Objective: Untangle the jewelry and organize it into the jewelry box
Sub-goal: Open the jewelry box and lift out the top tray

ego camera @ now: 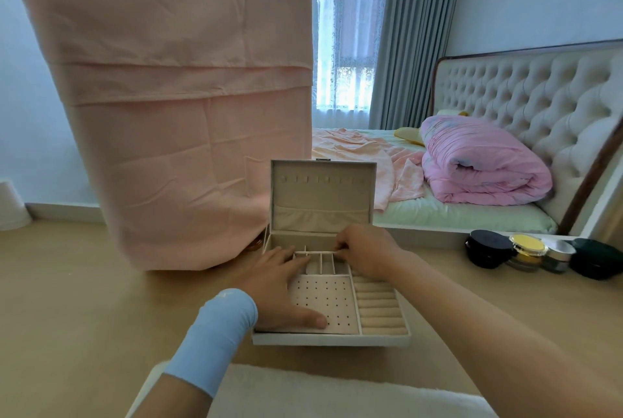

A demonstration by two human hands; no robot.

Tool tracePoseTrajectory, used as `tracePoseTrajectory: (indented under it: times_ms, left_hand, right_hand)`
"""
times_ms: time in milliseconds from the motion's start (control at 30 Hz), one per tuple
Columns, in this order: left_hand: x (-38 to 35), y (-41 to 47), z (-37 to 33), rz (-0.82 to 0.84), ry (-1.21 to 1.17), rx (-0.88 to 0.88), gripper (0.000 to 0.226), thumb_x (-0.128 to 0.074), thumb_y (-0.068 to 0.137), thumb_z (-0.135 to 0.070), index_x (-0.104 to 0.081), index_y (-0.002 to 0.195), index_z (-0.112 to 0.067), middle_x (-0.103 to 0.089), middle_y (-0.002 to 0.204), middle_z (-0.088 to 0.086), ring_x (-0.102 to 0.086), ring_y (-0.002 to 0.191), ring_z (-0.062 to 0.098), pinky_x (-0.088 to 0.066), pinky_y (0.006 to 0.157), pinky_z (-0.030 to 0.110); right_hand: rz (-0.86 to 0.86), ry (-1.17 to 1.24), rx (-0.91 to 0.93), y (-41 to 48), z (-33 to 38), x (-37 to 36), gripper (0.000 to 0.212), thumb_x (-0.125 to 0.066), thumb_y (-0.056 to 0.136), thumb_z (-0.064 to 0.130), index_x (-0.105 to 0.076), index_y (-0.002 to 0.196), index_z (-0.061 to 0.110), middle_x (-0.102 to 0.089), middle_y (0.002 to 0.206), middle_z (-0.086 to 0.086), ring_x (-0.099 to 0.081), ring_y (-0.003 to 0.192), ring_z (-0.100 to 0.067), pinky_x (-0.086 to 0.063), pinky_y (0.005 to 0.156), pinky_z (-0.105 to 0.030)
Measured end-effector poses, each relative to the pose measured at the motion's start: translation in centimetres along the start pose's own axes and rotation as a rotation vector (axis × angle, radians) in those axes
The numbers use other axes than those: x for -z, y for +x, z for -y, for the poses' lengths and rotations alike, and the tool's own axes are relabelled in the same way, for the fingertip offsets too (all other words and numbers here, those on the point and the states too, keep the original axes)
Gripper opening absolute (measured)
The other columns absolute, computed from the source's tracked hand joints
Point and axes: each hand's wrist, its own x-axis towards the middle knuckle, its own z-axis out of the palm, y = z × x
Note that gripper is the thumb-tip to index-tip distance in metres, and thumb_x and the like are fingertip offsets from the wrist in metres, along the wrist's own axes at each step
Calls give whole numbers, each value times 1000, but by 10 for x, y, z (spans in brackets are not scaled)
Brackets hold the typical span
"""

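Observation:
A white jewelry box (332, 338) stands on the wooden surface with its lid (323, 195) propped upright. Its beige tray has a perforated earring panel (328, 303), ring rolls (379, 309) on the right and small divided slots at the back. My left hand (279, 289), with a blue cuff at the wrist, lies flat on the tray's left side, fingers spread and thumb on the panel. My right hand (367, 252) pinches the back rail of the slot divider (320, 253). I see no jewelry; anything under the hands is hidden.
A large pink cloth (175, 114) hangs down just left of and behind the box. Several cosmetic jars (526, 254) sit at the right. A white fluffy mat (320, 394) lies at the near edge. A bed with a pink quilt (482, 171) is beyond.

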Motion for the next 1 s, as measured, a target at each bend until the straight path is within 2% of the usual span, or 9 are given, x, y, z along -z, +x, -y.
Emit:
tracePoseTrajectory:
  times_ms: [100,200,300,433,533,667,800,1000]
  left_hand:
    - [-2,4,4,-9,-36,-3,118,-61,59,-85,-7,153,-41,0,163,-14,2,150,13,-6,121,41]
    - [-2,5,4,-10,-55,-5,119,-62,60,-84,-5,154,-40,-1,163,-13,1,150,14,-6,122,41]
    - [-4,3,3,-28,-45,3,121,-63,60,-82,-1,154,-38,3,163,-13,6,150,13,-4,122,41]
    - [-9,-6,-5,-104,-15,49,122,-64,61,-80,0,154,-36,8,163,-10,11,149,15,-4,122,43]
    - [-19,-20,-9,-185,-74,66,118,-66,63,-77,-1,154,-38,14,162,-9,12,149,18,-7,122,44]
    - [-36,-37,-6,-205,-269,58,134,-77,46,-76,-2,152,-43,23,159,-13,4,150,19,-17,120,44]
    - [-42,-47,-6,-260,-405,65,133,-87,46,-58,-6,151,-45,11,162,-7,-3,150,19,-20,118,41]
    - [-47,-86,4,-266,-390,13,128,-85,48,-61,-9,150,-46,2,163,-9,-4,150,15,-20,120,41]
  right_hand:
    - [-97,66,2,-22,-1,-5,36,-50,102,37,-60,137,29,-60,139,4,-54,127,-19,-44,104,-37]
    - [-41,72,13,-55,1,-8,58,-49,98,55,-37,152,37,-31,161,3,-23,150,-21,-20,122,-44]
    - [106,108,22,-85,3,-13,89,-49,85,77,-14,158,42,-3,169,7,7,155,-17,0,125,-51]
    - [200,34,41,-99,1,-22,119,-64,71,82,3,160,40,18,167,10,23,152,-13,2,124,-51]
    - [182,18,54,-100,-2,-27,126,-69,69,79,9,159,39,22,166,10,26,151,-12,4,123,-50]
    - [150,16,59,-103,-2,-36,124,-70,71,76,9,159,37,20,167,8,25,151,-13,2,123,-48]
    - [83,106,55,-112,5,-40,121,-72,69,74,0,160,38,10,169,9,19,153,-11,0,125,-46]
    - [67,182,91,-152,28,-42,112,-70,73,73,-8,160,38,5,169,11,17,153,-8,-1,127,-43]
